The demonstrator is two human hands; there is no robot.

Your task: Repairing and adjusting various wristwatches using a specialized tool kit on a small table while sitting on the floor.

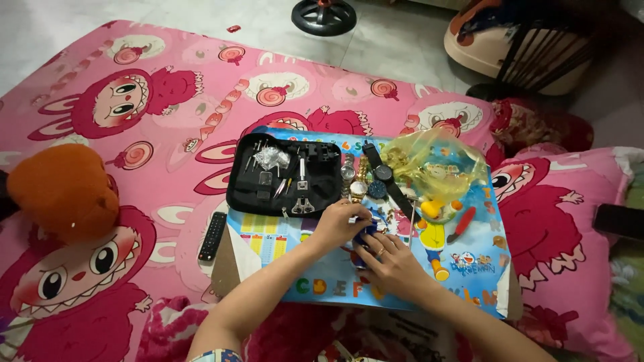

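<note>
My left hand [341, 224] and my right hand [389, 263] meet over a small dark blue object [367, 236] on a blue cartoon-printed board [469, 265]. Both hands have fingers closed around it; the object is mostly hidden. Just beyond my fingers lie several wristwatches [365, 177] in a row, some metal, some with black straps. An open black tool case [282, 175] with small metal tools sits at the board's far left.
A crumpled yellow plastic bag [433, 164] lies at the board's far right, a red-handled tool [463, 224] beside it. A black remote [212, 236] rests on the pink cartoon blanket [134, 107]. An orange plush [64, 191] sits left; a phone [618, 221] right.
</note>
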